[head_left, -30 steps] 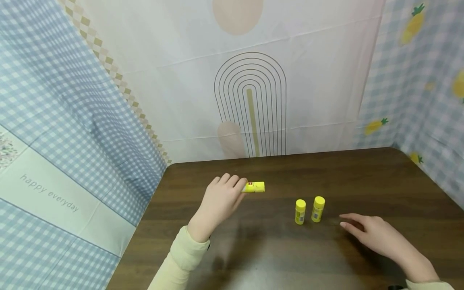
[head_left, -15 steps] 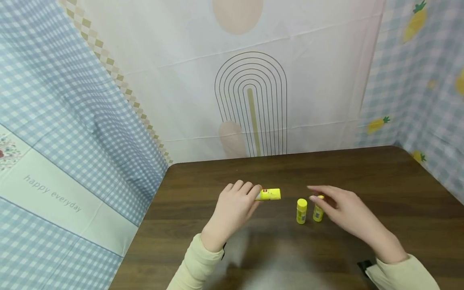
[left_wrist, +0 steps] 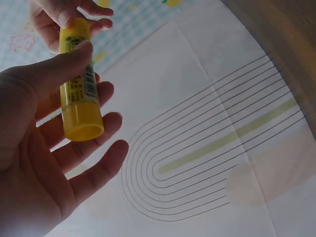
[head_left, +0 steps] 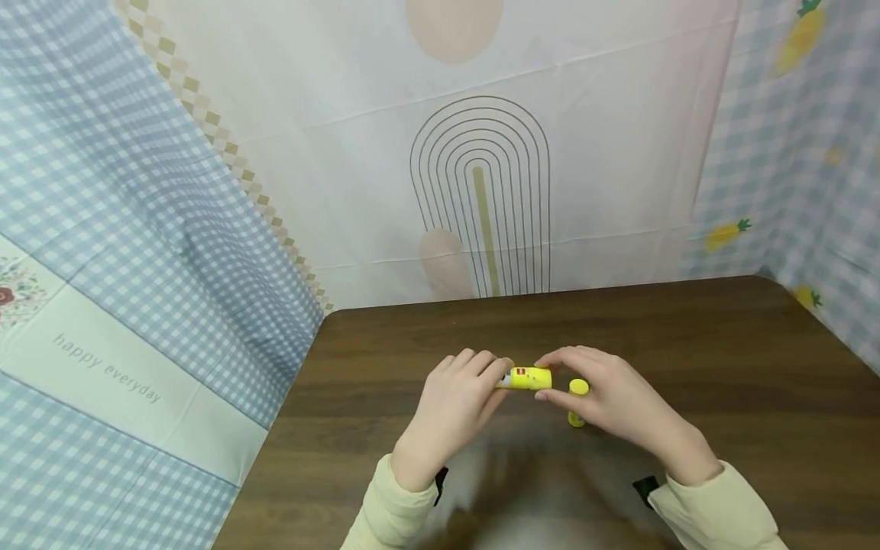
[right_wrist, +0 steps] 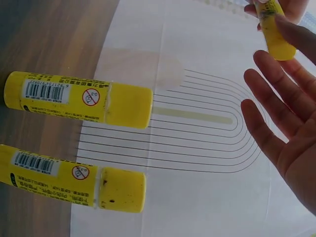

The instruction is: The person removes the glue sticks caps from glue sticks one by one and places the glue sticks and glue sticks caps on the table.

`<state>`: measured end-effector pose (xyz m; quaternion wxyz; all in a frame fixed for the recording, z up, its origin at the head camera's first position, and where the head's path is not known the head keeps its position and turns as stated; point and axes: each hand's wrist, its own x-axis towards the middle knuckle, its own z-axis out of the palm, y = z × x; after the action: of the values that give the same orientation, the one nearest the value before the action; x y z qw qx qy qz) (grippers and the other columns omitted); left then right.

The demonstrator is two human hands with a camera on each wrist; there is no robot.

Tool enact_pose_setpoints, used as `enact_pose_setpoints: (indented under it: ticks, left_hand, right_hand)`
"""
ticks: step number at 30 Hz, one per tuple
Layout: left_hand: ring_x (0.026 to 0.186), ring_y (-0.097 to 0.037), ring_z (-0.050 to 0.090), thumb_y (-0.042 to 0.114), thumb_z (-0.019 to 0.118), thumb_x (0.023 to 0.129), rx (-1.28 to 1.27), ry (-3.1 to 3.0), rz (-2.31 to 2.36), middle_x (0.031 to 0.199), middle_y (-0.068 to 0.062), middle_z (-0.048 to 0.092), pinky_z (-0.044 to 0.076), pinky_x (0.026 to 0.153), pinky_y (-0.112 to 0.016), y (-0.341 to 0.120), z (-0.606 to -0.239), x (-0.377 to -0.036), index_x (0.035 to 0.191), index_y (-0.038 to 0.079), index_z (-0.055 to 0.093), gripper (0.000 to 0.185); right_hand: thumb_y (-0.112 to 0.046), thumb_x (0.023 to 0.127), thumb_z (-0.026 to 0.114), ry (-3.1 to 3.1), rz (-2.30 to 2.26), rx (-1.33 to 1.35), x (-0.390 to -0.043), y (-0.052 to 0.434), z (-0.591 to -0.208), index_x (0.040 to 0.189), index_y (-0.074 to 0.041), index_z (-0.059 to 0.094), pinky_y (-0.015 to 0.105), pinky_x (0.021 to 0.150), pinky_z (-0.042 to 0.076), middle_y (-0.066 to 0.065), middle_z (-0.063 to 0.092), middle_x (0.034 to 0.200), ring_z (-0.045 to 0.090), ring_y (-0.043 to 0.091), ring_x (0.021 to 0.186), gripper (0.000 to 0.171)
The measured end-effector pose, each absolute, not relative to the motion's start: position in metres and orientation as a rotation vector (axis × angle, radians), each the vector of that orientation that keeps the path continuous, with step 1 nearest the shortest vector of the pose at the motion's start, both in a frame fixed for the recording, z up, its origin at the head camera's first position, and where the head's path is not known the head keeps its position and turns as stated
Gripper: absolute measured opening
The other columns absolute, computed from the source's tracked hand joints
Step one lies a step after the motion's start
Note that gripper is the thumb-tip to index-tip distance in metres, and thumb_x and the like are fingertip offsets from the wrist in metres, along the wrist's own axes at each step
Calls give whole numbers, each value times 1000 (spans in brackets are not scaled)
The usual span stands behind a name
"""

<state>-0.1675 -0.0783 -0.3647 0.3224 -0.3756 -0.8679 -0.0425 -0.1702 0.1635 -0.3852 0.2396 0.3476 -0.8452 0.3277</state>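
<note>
A yellow glue stick (head_left: 529,378) lies roughly level above the table, between both hands. My left hand (head_left: 454,405) holds one end, its thumb pressed along the label in the left wrist view. At the opposite end, my right hand (head_left: 615,393) has thumb and index finger around the stick, and the thumb overlaps it in the right wrist view. Two more yellow glue sticks stand on the table; the head view shows one standing glue stick (head_left: 578,388) partly, and my right hand hides the other. Both appear in the right wrist view, an upper glue stick (right_wrist: 79,98) and a lower glue stick (right_wrist: 74,177).
The dark wooden table (head_left: 385,336) stretches around the hands. Behind it hangs a pale cloth (head_left: 605,153) with an arch print, and a blue checked cloth (head_left: 206,191) hangs on the left.
My right hand has moved left past the standing glue sticks to the held one and taken its free end. My left hand has brought that stick rightward and slightly nearer.
</note>
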Motion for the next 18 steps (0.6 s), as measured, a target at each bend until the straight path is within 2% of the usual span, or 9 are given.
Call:
enact_pose_setpoints:
  ticks: [3,9,15,18]
  left_hand:
    - [85,-12,60,29,79,88,-1022,-2285,-136,101,9,69,47,69,-25,-78,-365,-168,112,18,71,27]
    - [87,-11,62,33,79,88,-1039,-2290,-158,102,10,70,48,70,-25,-79,-368,-170,114,19,72,31]
    - [87,-11,61,30,79,88,-1041,-2260,-131,101,8,71,48,71,-24,-79,-367,-175,114,17,74,29]
    - [87,-11,62,31,79,89,-1053,-2252,-136,100,8,71,47,71,-24,-78,-366,-177,114,16,74,29]
  right_hand:
    - [-18,77,89,-2290,905,980,-170,165,-386,109,-22,70,25,68,51,-14,68,101,60,2,83,37]
    - [-19,81,85,-2303,914,1024,-170,166,-385,110,-22,70,22,62,47,-18,64,94,55,3,75,32]
    - [-15,83,83,-2306,869,1032,-173,165,-387,116,-17,68,24,68,49,-15,64,100,56,2,84,36]
    - [-11,83,82,-2305,867,1030,-174,165,-389,118,-14,67,22,66,48,-13,62,98,54,1,81,38]
